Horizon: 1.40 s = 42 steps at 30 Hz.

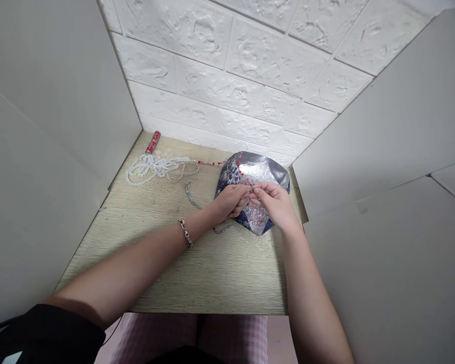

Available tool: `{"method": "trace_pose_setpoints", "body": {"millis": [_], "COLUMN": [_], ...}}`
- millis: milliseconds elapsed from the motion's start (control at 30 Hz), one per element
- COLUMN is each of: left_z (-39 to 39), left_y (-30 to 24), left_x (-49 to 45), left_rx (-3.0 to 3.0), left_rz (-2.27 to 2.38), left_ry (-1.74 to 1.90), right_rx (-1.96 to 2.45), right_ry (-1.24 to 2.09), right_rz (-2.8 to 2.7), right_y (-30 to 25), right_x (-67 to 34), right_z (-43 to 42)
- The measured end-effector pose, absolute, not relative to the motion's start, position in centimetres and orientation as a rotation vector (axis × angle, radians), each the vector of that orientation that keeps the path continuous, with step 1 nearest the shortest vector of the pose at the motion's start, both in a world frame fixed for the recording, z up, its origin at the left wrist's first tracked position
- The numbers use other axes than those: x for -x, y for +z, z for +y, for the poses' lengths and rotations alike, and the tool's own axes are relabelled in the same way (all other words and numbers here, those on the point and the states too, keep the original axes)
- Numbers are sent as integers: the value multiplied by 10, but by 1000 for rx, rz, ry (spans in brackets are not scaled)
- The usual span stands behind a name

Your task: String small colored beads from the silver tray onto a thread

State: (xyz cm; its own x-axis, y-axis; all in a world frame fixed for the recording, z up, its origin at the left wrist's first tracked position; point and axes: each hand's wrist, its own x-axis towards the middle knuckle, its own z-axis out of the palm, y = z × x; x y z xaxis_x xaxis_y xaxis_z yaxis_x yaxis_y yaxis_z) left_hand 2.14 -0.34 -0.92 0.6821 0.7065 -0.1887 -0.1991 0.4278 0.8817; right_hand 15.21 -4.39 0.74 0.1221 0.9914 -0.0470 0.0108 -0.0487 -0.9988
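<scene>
My left hand (pixel 230 201) and my right hand (pixel 275 202) meet over a shiny silver and blue foil sheet (pixel 261 169) that carries a heap of small pink and pale beads (pixel 256 215). Both hands have their fingers pinched together, fingertips almost touching, on something too small to make out. A thin string of red beads (pixel 212 163) runs from the foil sheet to the left. A bracelet sits on my left wrist (pixel 185 232).
A pile of white and clear bead strands (pixel 151 169) lies at the back left of the wooden desk (pixel 197 273). A small red tube (pixel 152 142) rests by the brick wall. A pale green bead strand (pixel 191 197) curves beside my left hand. White panels close both sides.
</scene>
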Motion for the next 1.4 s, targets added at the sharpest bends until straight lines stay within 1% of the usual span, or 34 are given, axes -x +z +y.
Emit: {"method": "trace_pose_setpoints", "body": {"millis": [1033, 1400], "left_z": [-4, -4], "left_y": [-9, -6], "left_x": [-21, -19], "left_rx": [-1004, -972], "left_rz": [618, 624], "left_ry": [611, 596], "right_rx": [1342, 1351], "right_ry": [1106, 1138], "right_rz": [-1156, -1134], "right_y": [11, 10], "right_x": [-148, -149], "right_z": [-43, -43]}}
